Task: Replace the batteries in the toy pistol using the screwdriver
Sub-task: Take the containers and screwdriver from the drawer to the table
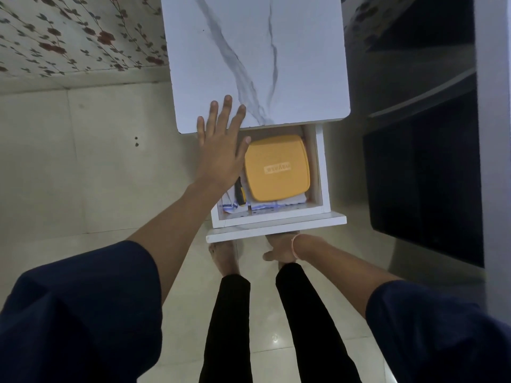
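A white drawer [322, 172] stands pulled out from under a marble-patterned table top [257, 59]. Inside it lie a yellow box [278, 168] with a lid and, to its left, a black-and-yellow screwdriver [240, 194] on folded cloths [231, 207]. My left hand [221, 145] hovers flat with straight spread fingers over the drawer's left side and the table's front edge. My right hand [282, 248] is under the drawer front [276, 226]; its fingers are hidden there, so its hold cannot be judged. No toy pistol is in view.
A dark cabinet or appliance [423, 189] stands close on the right. Pale floor tiles [83, 175] spread to the left and below. My legs and bare feet [224, 255] are right in front of the drawer. A flowered wall [69, 34] is at the far left.
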